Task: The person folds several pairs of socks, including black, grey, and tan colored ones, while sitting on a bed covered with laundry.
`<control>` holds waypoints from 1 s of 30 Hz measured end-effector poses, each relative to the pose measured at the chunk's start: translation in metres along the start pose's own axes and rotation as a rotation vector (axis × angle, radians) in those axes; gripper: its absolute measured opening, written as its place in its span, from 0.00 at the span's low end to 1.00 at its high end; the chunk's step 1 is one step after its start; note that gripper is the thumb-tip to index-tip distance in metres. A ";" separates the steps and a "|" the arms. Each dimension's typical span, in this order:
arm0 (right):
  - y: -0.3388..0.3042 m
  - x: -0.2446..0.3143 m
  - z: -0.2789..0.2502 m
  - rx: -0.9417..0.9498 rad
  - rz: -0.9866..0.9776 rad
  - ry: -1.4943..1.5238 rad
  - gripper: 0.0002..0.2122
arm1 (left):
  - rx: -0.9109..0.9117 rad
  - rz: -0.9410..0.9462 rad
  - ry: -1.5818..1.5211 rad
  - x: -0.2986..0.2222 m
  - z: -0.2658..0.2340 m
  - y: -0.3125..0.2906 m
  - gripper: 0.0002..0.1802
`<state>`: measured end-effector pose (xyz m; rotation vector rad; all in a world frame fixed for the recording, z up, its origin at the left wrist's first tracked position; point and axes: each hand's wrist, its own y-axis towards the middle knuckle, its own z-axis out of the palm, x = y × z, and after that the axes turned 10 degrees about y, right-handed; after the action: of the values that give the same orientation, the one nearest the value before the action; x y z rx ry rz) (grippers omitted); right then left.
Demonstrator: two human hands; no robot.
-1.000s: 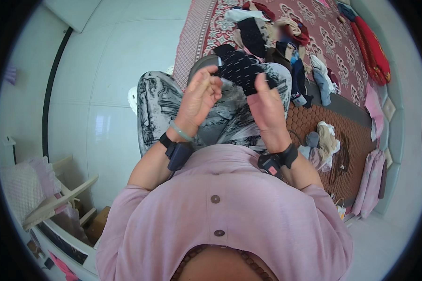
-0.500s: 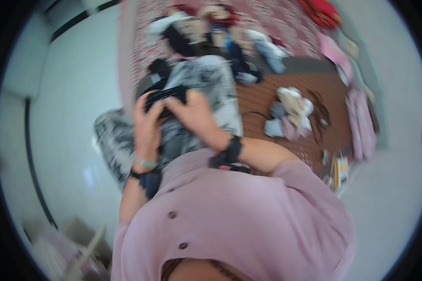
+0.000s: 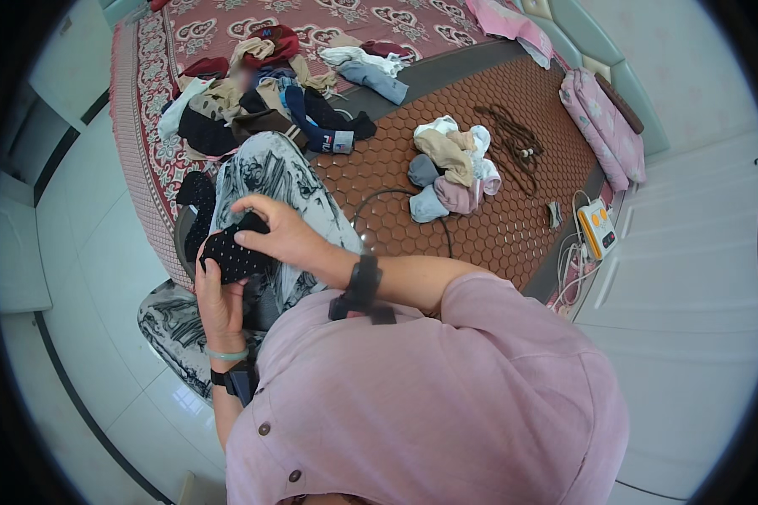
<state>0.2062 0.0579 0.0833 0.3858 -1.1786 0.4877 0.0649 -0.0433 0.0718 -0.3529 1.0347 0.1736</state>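
Observation:
A black sock with small white dots (image 3: 236, 252) is bunched up between my two hands above my lap. My left hand (image 3: 219, 305) grips its near-left side from below, thumb on the front. On the sock's far right side, my right hand (image 3: 280, 234) pinches the fabric between thumb and fingers. Another black dotted sock (image 3: 197, 198) lies just beyond, at the bed's edge beside my knee. My legs, in grey-and-white patterned trousers (image 3: 265, 172), are folded under the hands.
Loose socks and clothes form a pile (image 3: 253, 105) beyond my knee. On the brown honeycomb mat (image 3: 379, 181) sit a cluster of rolled socks (image 3: 451, 164) and a brown cord (image 3: 518, 151). A white-and-orange control box (image 3: 596, 229) with cables stands at the right edge, near folded pink bedding (image 3: 602, 126).
The view has turned and sharpened, so the bed things appear farther left. My hands have shifted round the black sock; the right one is now on its far right side.

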 end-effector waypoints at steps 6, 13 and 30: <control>-0.007 0.055 -0.076 -0.328 -0.156 -0.334 0.08 | 0.165 -0.058 -0.006 0.009 -0.010 0.010 0.21; -0.059 0.049 -0.250 -0.629 -0.021 -0.770 0.09 | 0.179 -0.147 0.025 0.017 -0.011 0.018 0.16; 0.110 0.035 -0.271 -0.191 -0.422 -1.388 0.17 | 0.149 -0.218 -0.011 0.020 -0.022 0.022 0.13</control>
<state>0.3668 0.2987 0.0287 0.8323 -2.3660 -0.3841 0.0500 -0.0315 0.0397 -0.3264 0.9846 -0.0968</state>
